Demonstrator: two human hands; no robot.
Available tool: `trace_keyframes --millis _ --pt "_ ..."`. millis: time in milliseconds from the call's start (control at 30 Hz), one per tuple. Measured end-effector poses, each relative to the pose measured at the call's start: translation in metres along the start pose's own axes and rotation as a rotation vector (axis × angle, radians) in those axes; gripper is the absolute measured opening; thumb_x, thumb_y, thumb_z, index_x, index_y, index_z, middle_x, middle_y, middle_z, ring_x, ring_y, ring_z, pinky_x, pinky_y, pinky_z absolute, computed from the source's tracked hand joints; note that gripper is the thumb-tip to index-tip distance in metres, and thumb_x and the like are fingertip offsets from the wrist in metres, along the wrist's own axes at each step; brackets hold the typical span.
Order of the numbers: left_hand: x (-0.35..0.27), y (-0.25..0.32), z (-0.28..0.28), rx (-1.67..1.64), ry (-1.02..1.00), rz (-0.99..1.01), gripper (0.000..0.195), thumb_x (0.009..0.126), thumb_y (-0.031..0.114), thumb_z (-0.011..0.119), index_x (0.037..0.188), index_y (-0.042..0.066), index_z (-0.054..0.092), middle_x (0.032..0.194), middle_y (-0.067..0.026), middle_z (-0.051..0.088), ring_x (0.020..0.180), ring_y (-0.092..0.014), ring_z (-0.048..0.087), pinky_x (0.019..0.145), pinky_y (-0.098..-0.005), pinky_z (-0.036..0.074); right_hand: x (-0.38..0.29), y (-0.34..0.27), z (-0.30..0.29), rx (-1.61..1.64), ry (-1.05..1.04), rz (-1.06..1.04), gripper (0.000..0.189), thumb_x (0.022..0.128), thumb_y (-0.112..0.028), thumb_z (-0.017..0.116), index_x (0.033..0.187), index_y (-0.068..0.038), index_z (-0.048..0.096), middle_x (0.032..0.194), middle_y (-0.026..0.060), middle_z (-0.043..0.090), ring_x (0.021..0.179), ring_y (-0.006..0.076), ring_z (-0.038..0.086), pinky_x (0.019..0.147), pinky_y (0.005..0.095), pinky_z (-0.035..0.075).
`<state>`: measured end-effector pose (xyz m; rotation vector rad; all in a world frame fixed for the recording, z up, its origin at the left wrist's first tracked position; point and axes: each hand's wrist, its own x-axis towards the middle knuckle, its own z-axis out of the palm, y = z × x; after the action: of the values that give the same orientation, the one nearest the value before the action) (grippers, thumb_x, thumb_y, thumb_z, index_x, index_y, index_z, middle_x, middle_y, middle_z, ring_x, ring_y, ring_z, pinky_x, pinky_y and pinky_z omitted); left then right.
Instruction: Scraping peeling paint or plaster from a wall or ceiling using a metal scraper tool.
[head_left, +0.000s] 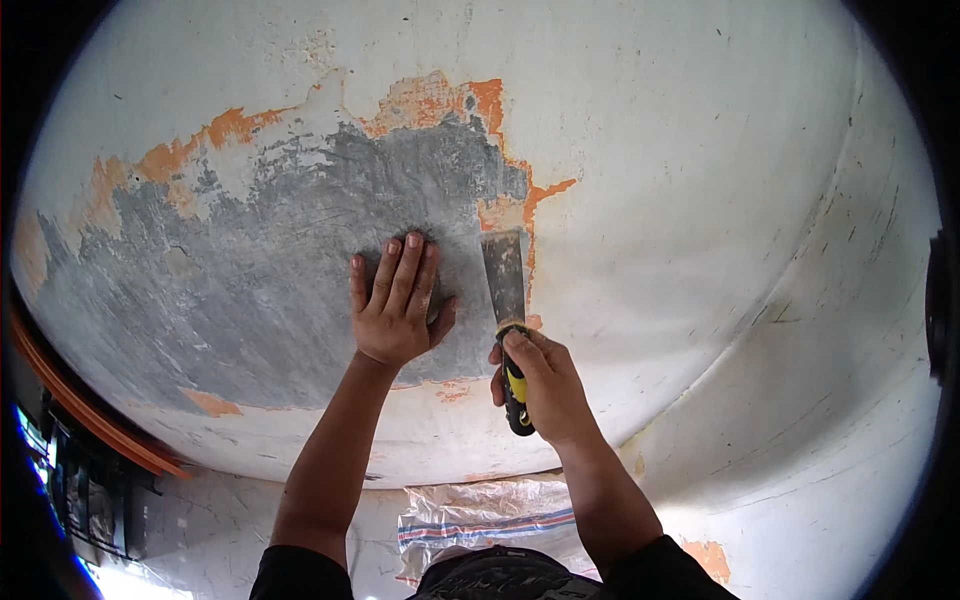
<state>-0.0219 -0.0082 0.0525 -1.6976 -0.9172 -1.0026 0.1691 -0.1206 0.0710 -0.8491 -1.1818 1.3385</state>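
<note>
My left hand (397, 307) lies flat with spread fingers on the bare grey patch (285, 285) of the wall. To its right, my right hand (544, 382) grips a putty knife (506, 281) by its black and yellow handle, with the thumb near the blade's base. The blade points up the wall, its edge at a pale orange remnant (501, 213) near the patch's right border. Orange undercoat (487, 105) shows along the ragged edge of the white paint (660, 187).
A clear plastic sheet or sack (487, 517) with blue and red stripes is below, between my arms. An orange frame or edge (82, 405) curves along the lower left, beside dark metal bars (94, 502). The wall meets another surface at a corner on the right.
</note>
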Motion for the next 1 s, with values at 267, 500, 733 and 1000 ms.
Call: trace_keyframes --millis 267,500,733,1000 --pt "0.005 0.002 0.000 -0.009 0.008 -0.005 0.056 0.091 0.045 0.045 0.133 0.010 0.053 0.143 -0.0084 0.045 0.136 -0.025 0.036 0.114 -0.0529 0.015 0.006 -0.013 -0.005 0.040 -0.043 0.033 0.035 0.098 -0.033 0.047 0.085 -0.002 0.057 0.075 0.0042 0.056 0.053 0.0128 0.057 0.047 0.0259 0.043" --pt "0.002 0.001 0.001 -0.010 0.002 -0.002 0.055 0.090 0.045 0.045 0.131 0.010 0.055 0.142 -0.0087 0.046 0.136 -0.025 0.037 0.114 -0.0528 0.015 -0.002 0.011 -0.009 0.003 0.025 0.047 0.033 0.097 -0.032 0.050 0.085 -0.002 0.056 0.075 0.0034 0.055 0.054 0.0118 0.058 0.048 0.0254 0.044" --pt "0.004 0.002 0.001 -0.007 0.014 -0.014 0.054 0.091 0.045 0.045 0.130 0.010 0.056 0.141 -0.0078 0.047 0.136 -0.025 0.037 0.114 -0.0525 0.016 0.010 -0.014 -0.009 0.006 -0.024 -0.009 0.030 0.098 -0.031 0.047 0.095 -0.003 0.056 0.079 0.0039 0.056 0.055 0.0120 0.057 0.049 0.0259 0.043" --pt "0.004 0.003 0.002 -0.021 0.030 -0.014 0.053 0.091 0.044 0.045 0.130 0.010 0.057 0.142 -0.0075 0.047 0.136 -0.025 0.038 0.114 -0.0518 0.016 0.009 -0.024 -0.013 0.028 -0.010 0.013 0.031 0.097 -0.029 0.049 0.088 -0.001 0.058 0.076 0.0040 0.057 0.054 0.0132 0.058 0.048 0.0261 0.044"
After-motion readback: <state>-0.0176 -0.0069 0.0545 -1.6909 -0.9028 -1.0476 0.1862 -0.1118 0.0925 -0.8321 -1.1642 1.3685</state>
